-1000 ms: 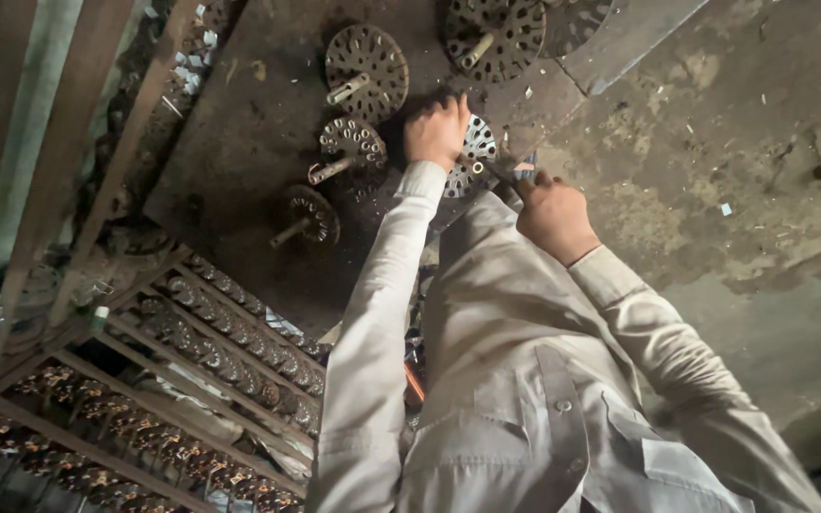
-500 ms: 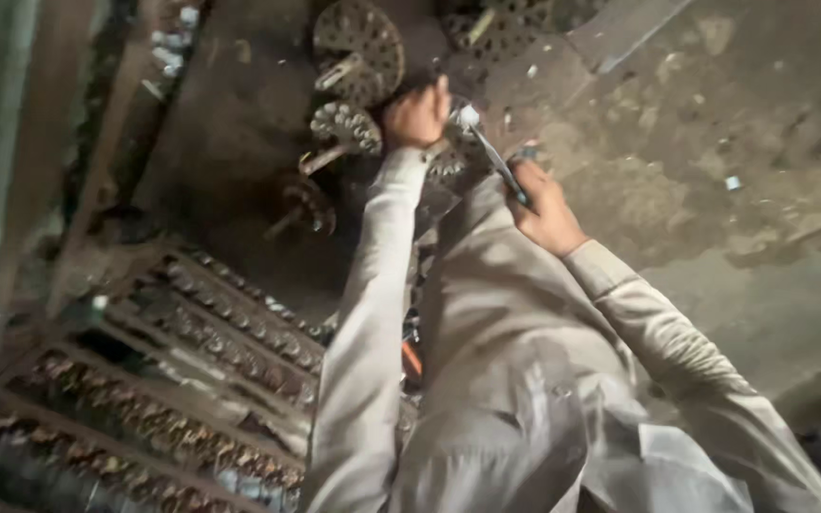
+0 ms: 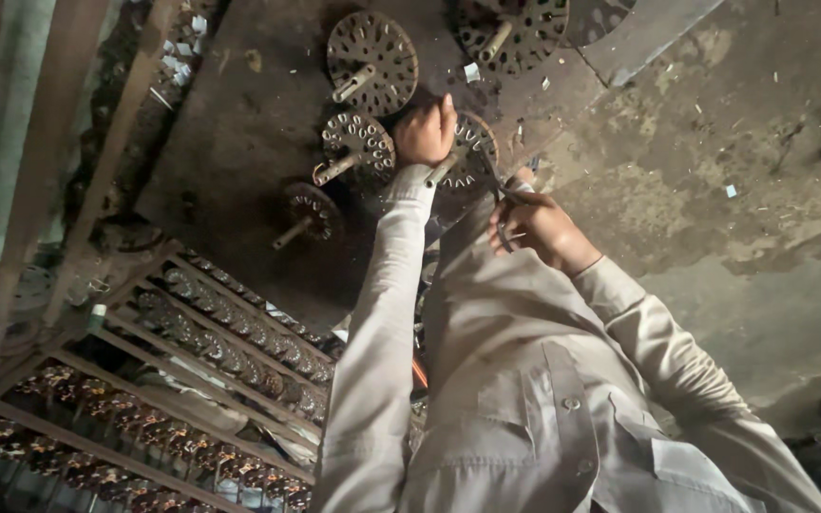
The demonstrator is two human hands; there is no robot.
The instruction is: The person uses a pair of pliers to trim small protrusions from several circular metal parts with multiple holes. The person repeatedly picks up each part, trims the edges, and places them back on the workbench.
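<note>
A: Fingers first — left hand (image 3: pixel 427 131)?

B: Curled down, gripping the rim of a round perforated rotor disc (image 3: pixel 472 157) on the dark floor (image 3: pixel 239 123), far centre. Fingers together, clamped on the disc's left edge.

A: Right hand (image 3: pixel 536 226)?

B: Closed around a slim metal tool (image 3: pixel 505 195). Tool tip points far-left toward the disc; the handle end is buried in the palm, so exact finger wrap is partly hidden.

A: Key relation?

B: Disc lies just far-left of the right hand's fingers, touching the left hand. The disc's shaft (image 3: pixel 444 169) sticks out near-left, its long axis running diagonally. The tool's axis runs near-right to far-left, crossing toward the disc's hub. Left hand is the nearer one — already on it.

A: Around it?

B: Three more discs with shafts to the left: a big one (image 3: pixel 372 62) far, a smaller one (image 3: pixel 358 147) just beside the left hand, another (image 3: pixel 308 214) nearer. One more (image 3: pixel 513 33) at far right. A rack of small rotors (image 3: pixel 192 380) fills the near left. Pale shirt sleeves (image 3: pixel 377 332) in the foreground.
</note>
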